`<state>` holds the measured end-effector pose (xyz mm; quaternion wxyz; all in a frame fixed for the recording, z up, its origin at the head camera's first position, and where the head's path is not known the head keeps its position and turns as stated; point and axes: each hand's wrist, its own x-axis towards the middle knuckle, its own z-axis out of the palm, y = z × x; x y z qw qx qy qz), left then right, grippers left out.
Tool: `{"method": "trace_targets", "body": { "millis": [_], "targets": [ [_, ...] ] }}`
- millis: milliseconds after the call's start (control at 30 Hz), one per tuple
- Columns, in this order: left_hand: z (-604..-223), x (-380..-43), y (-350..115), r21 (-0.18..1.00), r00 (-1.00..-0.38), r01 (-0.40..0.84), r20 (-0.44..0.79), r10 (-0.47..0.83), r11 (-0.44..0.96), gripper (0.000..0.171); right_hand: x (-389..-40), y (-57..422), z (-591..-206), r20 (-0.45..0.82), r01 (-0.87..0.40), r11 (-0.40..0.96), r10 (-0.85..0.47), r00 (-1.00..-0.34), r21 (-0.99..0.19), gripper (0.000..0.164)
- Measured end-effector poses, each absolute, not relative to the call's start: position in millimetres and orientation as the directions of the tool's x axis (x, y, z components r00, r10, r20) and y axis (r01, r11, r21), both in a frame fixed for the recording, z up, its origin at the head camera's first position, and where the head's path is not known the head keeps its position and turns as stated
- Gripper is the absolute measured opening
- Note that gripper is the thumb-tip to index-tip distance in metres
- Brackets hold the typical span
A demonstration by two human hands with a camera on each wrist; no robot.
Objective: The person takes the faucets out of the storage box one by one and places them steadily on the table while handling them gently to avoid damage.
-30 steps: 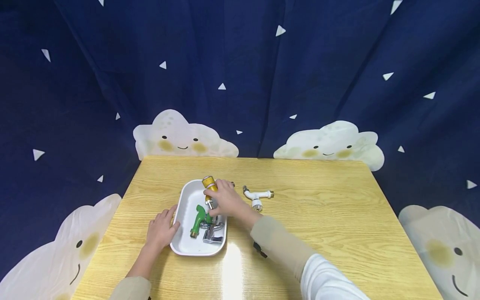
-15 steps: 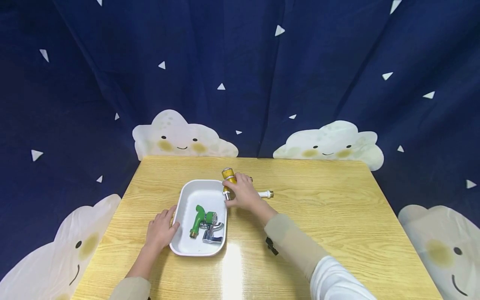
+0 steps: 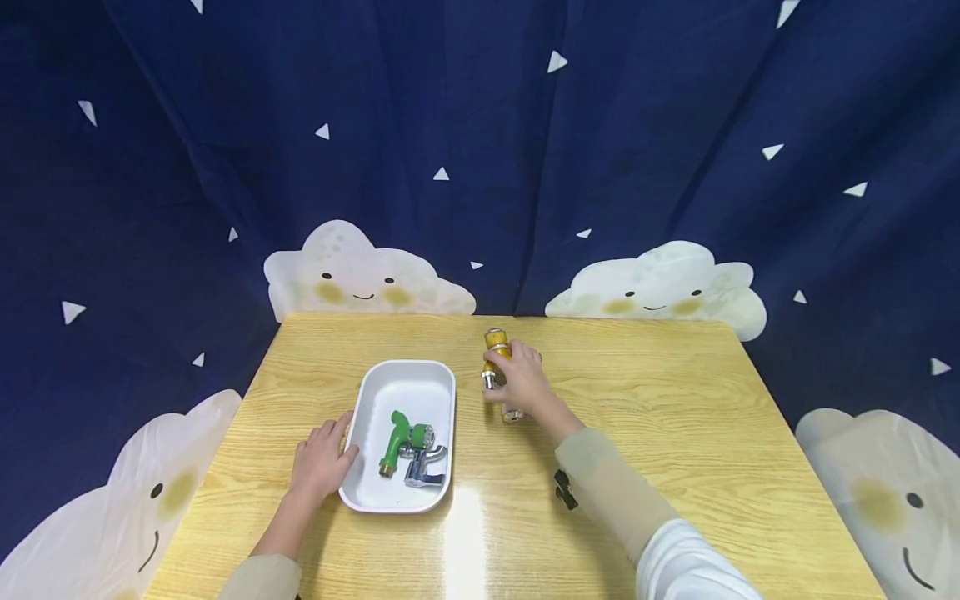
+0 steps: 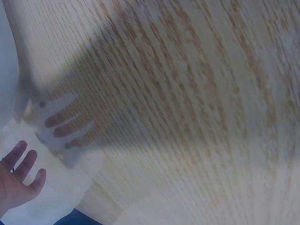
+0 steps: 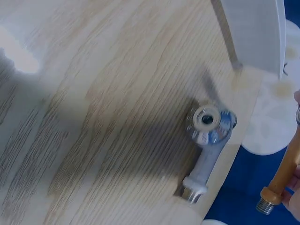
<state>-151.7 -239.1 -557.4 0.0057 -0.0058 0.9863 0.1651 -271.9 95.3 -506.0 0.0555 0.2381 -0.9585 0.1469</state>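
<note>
My right hand (image 3: 525,382) grips a gold tap (image 3: 497,337) with silver fittings, right of the tray and over the table. In the right wrist view, the gold tap (image 5: 287,164) shows its threaded end at the right edge. A white tap (image 5: 209,157) lies on the table below; the right hand covers most of it in the head view. My left hand (image 3: 324,457) rests with extended fingers against the left side of a white tray (image 3: 367,487). Inside the tray, a green tap (image 3: 395,442) lies beside a chrome tap (image 3: 423,477).
A wooden table (image 3: 675,433) bears everything. Behind it hangs a dark blue curtain (image 3: 480,125) with cloud prints and white triangles. A bright reflection lies on the tabletop in front of the tray.
My right hand has carried the gold tap out from over the tray, rightward to above the white tap, which it now largely hides. The left hand and tray have stayed put.
</note>
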Motion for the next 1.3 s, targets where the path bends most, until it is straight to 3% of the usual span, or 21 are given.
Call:
{"method": "trace_targets", "body": {
  "millis": [733,1300],
  "targets": [
    [-556,-151,-239,0.291,-1.000,-0.012,0.002,-0.013,0.957,0.057,-276,168,-532,0.187,-0.307,0.883,-0.255,-0.949,-0.354,0.058],
    [-554,-151,-237,0.290,-1.000,-0.016,0.010,-0.020,0.957,0.057,-268,203,-552,0.082,-0.171,0.923,-0.152,-0.985,-0.344,0.061]
  ]
}}
